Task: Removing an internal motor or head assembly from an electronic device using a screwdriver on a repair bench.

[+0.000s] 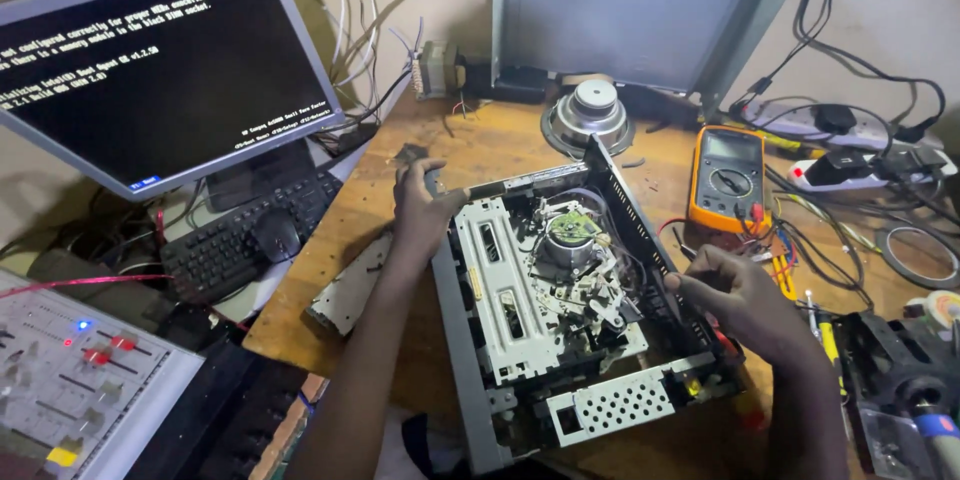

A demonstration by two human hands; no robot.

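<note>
**Two hands on an opened tape deck**

Nearest the camera, at the lower left, sits an audio mixer [70, 380] with lit red and blue lamps. The opened tape deck [560, 310], its cover off and its metal mechanism bare, lies tilted in the middle of the wooden tabletop [350, 230]. The right hand [735, 295] rests at the deck's right edge, its grip closed narrowly around a thin dark tool that is too small to make out. The left hand [425, 205] grips the deck's far left corner, fingers curled over the chassis and holding it. Just left of the deck lies a loose grey metal panel [350, 285]. Right of the deck are screwdrivers and tangled cables, and beyond them an orange multimeter [730, 178]. To the left a black keyboard [250, 230] carries a mouse [275, 235], below a monitor [160, 65] showing white text on black. Farther back stand a bare speaker driver [592, 115] and a grey computer case [630, 10].
</note>
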